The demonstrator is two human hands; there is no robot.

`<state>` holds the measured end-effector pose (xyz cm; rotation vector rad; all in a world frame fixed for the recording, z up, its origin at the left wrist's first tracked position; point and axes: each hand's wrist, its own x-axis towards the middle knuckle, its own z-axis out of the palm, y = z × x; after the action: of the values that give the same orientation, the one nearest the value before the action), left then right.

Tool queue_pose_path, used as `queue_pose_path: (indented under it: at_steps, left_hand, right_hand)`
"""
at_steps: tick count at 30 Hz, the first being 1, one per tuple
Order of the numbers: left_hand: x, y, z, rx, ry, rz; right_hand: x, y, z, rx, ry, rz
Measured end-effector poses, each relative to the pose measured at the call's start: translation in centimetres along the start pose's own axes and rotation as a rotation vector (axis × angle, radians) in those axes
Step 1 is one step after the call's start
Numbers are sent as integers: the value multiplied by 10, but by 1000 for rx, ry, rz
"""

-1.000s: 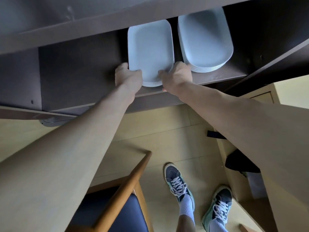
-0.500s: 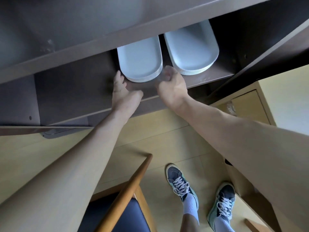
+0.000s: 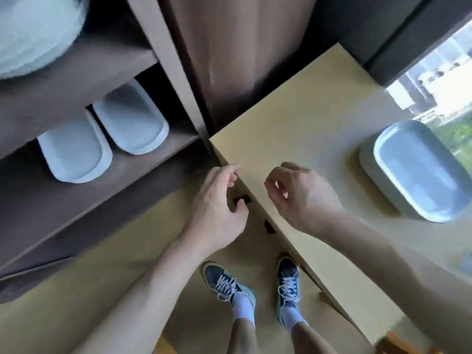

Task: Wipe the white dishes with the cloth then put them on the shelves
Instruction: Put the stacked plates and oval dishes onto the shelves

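Two stacks of white oblong dishes lie side by side on a low dark shelf [image 3: 143, 159]: the left stack [image 3: 74, 154] and the right stack [image 3: 132, 123]. Another stack of white dishes [image 3: 419, 172] stands on the light wooden counter [image 3: 306, 118] at the right. My left hand [image 3: 219, 200] hovers beside the counter's corner with fingers loosely curled and holds nothing. My right hand [image 3: 301, 195] hangs over the counter's near edge, also loosely curled and empty. No cloth is in view.
A blurred white round stack [image 3: 33, 34] sits on the upper shelf at top left. A brown panel [image 3: 242, 52] stands between shelf unit and counter. My two shoes [image 3: 255, 287] stand on the wooden floor. A window [image 3: 439, 80] lies behind the counter.
Both hands have let go of the dish on the low shelf and drawn back to the right. My view has swung right to the counter and its stack of dishes.
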<state>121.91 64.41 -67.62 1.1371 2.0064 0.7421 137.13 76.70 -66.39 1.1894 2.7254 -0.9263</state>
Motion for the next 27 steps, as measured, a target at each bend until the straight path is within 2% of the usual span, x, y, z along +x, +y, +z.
queue_pose_path:
  at_steps: [3, 5, 9, 12, 15, 17, 20, 22, 27]
  left_hand:
    - [26, 66, 44, 139, -125, 185]
    - [40, 106, 75, 178, -156, 250]
    - [69, 163, 143, 206, -215, 181]
    - [106, 181, 180, 252, -269, 70]
    - [136, 187, 206, 287, -317, 11]
    - [144, 185, 216, 313, -334, -2]
    - [148, 179, 221, 274, -307, -37]
    - [148, 176, 218, 246, -293, -63]
    - [130, 167, 199, 102, -249, -48]
  right_hand:
    - [-37, 65, -52, -120, 234, 84]
    - [-59, 104, -75, -140, 353, 225]
    - [-97, 173, -98, -83, 505, 668]
    - [-110, 208, -95, 101, 485, 971]
    - [-112, 234, -78, 504, 414, 1177]
    - [-108, 239, -67, 776, 448, 1201]
    - [-103, 240, -56, 1055, 609, 1155]
    - [-102, 239, -54, 1140, 640, 1154]
    - [-111, 231, -47, 1176, 554, 1105]
